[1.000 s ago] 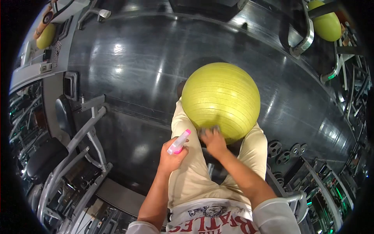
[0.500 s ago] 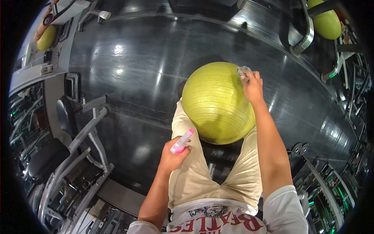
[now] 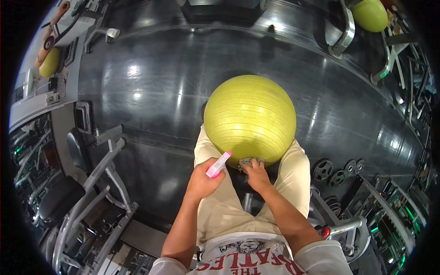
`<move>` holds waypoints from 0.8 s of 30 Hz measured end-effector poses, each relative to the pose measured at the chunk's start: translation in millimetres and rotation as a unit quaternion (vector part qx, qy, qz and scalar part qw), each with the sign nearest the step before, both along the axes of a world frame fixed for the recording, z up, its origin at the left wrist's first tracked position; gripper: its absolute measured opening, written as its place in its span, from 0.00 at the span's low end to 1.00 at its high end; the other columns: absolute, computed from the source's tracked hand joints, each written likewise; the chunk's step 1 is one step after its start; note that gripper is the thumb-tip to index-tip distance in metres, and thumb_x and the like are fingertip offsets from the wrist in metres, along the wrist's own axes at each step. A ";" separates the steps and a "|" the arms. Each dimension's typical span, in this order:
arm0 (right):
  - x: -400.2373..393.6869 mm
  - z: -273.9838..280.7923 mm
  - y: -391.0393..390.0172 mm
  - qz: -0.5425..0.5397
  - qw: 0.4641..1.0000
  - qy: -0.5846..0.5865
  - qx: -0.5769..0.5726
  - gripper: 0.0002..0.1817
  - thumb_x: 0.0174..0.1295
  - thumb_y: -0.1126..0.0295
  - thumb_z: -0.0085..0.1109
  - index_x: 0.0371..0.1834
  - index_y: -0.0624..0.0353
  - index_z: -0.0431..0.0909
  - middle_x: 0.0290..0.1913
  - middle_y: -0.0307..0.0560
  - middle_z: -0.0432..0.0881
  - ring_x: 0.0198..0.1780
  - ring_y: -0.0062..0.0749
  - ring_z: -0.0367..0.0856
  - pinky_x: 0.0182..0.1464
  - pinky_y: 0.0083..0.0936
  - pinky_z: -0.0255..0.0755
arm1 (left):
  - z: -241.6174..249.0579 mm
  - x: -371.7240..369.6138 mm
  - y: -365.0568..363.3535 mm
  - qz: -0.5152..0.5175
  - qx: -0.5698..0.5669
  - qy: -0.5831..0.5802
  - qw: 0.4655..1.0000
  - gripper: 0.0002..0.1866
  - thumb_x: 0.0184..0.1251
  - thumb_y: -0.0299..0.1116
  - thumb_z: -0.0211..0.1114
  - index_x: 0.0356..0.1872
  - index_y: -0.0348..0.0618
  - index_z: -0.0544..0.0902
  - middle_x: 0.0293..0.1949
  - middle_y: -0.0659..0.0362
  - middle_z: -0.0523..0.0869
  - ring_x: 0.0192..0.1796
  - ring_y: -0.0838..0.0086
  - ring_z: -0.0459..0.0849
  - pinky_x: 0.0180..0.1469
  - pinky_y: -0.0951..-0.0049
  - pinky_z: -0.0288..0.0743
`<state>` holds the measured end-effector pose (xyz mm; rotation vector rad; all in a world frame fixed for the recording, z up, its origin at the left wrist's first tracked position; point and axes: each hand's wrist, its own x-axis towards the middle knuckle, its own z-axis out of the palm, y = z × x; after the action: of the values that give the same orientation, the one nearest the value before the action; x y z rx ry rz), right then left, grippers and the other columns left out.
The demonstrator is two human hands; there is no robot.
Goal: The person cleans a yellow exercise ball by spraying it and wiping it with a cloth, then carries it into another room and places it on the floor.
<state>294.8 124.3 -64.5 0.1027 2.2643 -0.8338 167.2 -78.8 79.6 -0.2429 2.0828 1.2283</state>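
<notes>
A large yellow-green exercise ball (image 3: pixel 251 107) rests between my knees. My right hand (image 3: pixel 257 175) is closed on a crumpled grey cloth (image 3: pixel 250 162) and presses it against the ball's near lower side. Over my left thigh, my left hand (image 3: pixel 205 179) grips a spray bottle (image 3: pixel 219 164) with a pink tip and a whitish upper part. Most of the bottle's body is hidden by the fingers. The bottle's tip points toward the ball's near left side.
Silver-framed exercise machines with black pads (image 3: pixel 62 198) stand at the left. Weight plates (image 3: pixel 323 169) and a rack are at the right. Another yellow-green ball (image 3: pixel 370 15) is at the upper right, beside metal frames. Dark glossy floor (image 3: pixel 151 82) surrounds me.
My right hand and the cloth have moved from the ball's far right side down to its near side. My left hand still holds the spray bottle, tilted slightly more to the right.
</notes>
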 end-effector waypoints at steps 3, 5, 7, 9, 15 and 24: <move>-27.0 16.5 26.6 0.019 0.994 -0.053 -0.099 0.20 0.67 0.75 0.60 0.60 0.42 0.83 0.62 0.53 0.75 0.60 0.60 0.75 0.62 0.47 0.75 | 12.8 -11.0 25.6 -0.028 0.015 -0.017 0.999 0.13 0.65 0.38 0.74 0.41 0.39 0.87 0.29 0.50 0.86 0.31 0.64 0.85 0.39 0.65 0.78; -51.3 39.1 62.8 -0.064 0.982 -0.085 -0.155 0.16 0.71 0.70 0.60 0.60 0.44 0.82 0.61 0.54 0.77 0.61 0.57 0.77 0.63 0.44 0.75 | 13.6 -15.4 46.6 -0.051 0.011 -0.008 0.999 0.13 0.64 0.39 0.75 0.41 0.40 0.87 0.29 0.49 0.87 0.31 0.60 0.86 0.38 0.63 0.78; -70.3 54.6 105.5 -0.160 0.969 -0.072 -0.174 0.14 0.75 0.64 0.60 0.61 0.46 0.81 0.60 0.56 0.78 0.61 0.55 0.79 0.64 0.42 0.73 | 6.8 -15.5 60.8 -0.052 0.006 0.028 0.998 0.13 0.64 0.40 0.75 0.39 0.40 0.87 0.29 0.49 0.87 0.31 0.57 0.86 0.37 0.62 0.78; -80.6 52.7 153.8 -0.210 0.972 -0.011 -0.107 0.15 0.77 0.60 0.59 0.62 0.48 0.80 0.61 0.59 0.78 0.61 0.54 0.80 0.66 0.42 0.73 | 3.9 -19.3 68.1 -0.066 -0.013 0.046 0.997 0.13 0.64 0.41 0.76 0.34 0.41 0.87 0.27 0.50 0.87 0.30 0.52 0.85 0.35 0.59 0.78; -129.1 41.7 241.2 -0.305 0.952 -0.008 -0.018 0.16 0.77 0.62 0.59 0.64 0.49 0.78 0.65 0.61 0.77 0.66 0.57 0.77 0.69 0.44 0.71 | -1.9 -27.3 63.7 -0.106 -0.040 0.057 0.992 0.14 0.62 0.42 0.77 0.30 0.42 0.87 0.26 0.50 0.85 0.29 0.52 0.84 0.33 0.59 0.76; -201.5 -38.7 190.4 -0.317 0.935 0.149 -0.059 0.17 0.75 0.61 0.61 0.64 0.47 0.80 0.57 0.57 0.78 0.59 0.52 0.80 0.63 0.43 0.73 | 2.6 -24.5 27.5 -0.113 0.027 0.092 0.989 0.10 0.62 0.32 0.78 0.35 0.37 0.87 0.28 0.53 0.84 0.29 0.62 0.82 0.36 0.65 0.75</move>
<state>93.3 314.7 -103.2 0.7248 2.4832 -1.3941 142.7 -51.3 82.1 0.1330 2.1593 1.2048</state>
